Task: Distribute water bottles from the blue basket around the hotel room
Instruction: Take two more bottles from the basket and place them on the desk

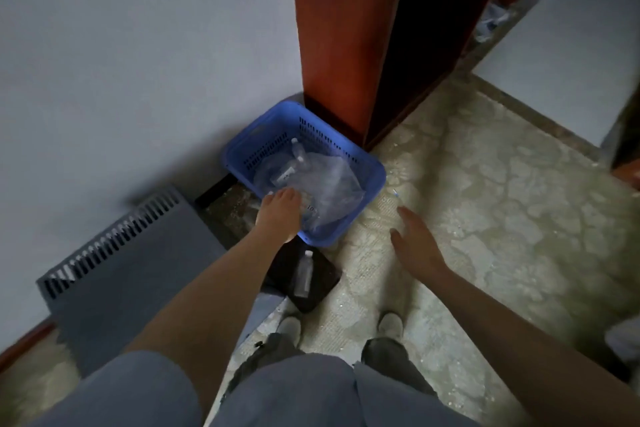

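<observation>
A: Two hands in view. Left hand (pixel 278 210) reaches down into the blue basket (pixel 370 170), fingers on a clear water bottle (pixel 309 208) at the basket's near edge.

B: Grasping it?

A: Fingers curve over the bottle, but blur and plastic wrap hide the grip, so I cannot tell whether it holds or only touches. Right hand (pixel 414 241) hangs over the floor (pixel 502 191) at 3 o'clock of the basket, fingers straight and spread, released, holding nothing.

B: Basket location?

A: On the floor in the corner, against the grey wall (pixel 138 62) at its 10 o'clock and touching the red-brown wooden cabinet (pixel 346 28) at its 12 o'clock.

B: Contents?

A: Crumpled clear plastic wrap (pixel 332 180) with more bottles (pixel 289 170) lying in it, white caps showing toward 12 o'clock. Count unclear.

B: Anything outside it?

A: One bottle (pixel 304 274) lies on a dark square object (pixel 322 288) at the basket's 6 o'clock, just beside the rim. Grey vented unit (pixel 131 260) sits along the wall at 8 o'clock. Shoes (pixel 389 324) at frame bottom, toes pointing toward the basket.
</observation>
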Available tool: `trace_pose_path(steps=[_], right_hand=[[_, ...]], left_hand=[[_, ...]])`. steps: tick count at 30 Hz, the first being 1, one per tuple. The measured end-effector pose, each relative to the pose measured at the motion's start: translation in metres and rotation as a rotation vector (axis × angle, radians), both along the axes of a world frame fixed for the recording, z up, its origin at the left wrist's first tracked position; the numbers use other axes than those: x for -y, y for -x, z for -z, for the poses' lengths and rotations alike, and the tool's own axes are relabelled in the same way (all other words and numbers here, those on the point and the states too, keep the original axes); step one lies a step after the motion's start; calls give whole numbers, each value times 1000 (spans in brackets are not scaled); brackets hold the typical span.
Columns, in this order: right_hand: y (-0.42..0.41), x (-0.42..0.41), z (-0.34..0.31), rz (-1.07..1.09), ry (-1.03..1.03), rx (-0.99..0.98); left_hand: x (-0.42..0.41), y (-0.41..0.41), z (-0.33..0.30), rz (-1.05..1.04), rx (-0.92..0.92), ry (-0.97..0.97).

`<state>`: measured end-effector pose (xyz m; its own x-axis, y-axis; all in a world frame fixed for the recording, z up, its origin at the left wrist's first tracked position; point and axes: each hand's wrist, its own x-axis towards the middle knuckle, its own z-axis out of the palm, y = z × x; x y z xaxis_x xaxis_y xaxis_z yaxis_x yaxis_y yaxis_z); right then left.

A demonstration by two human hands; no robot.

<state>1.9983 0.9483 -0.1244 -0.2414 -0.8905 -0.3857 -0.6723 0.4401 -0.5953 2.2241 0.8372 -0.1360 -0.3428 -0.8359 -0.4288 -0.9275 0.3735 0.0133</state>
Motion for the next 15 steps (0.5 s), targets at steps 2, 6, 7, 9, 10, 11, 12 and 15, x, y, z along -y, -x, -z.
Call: trace_pose_path(steps=[2, 6, 7, 9, 10, 11, 12, 15], right_hand=[[30, 9, 2, -60, -2, 11], [79, 26, -4, -151, -14, 1], [89, 31, -4, -171, -10, 2], [106, 43, -1, -192, -5, 4], [110, 49, -1, -196, -7, 7], [113, 55, 1, -199, -9, 9], [113, 62, 2, -210, -11, -1], [106, 85, 4, -272, -19, -25]], left_hand=[[-7, 13, 1, -106, 115, -9], [-20, 34, -5, -241, 209, -35], [-22, 39, -7, -272, 212, -39], [-26, 46, -12, -335, 207, -52], [-28, 46, -13, -362, 206, -60], [-28, 46, -12, -391, 202, -69], [-27, 46, -12, -424, 197, -76], [-20, 46, -12, -510, 183, -86]])
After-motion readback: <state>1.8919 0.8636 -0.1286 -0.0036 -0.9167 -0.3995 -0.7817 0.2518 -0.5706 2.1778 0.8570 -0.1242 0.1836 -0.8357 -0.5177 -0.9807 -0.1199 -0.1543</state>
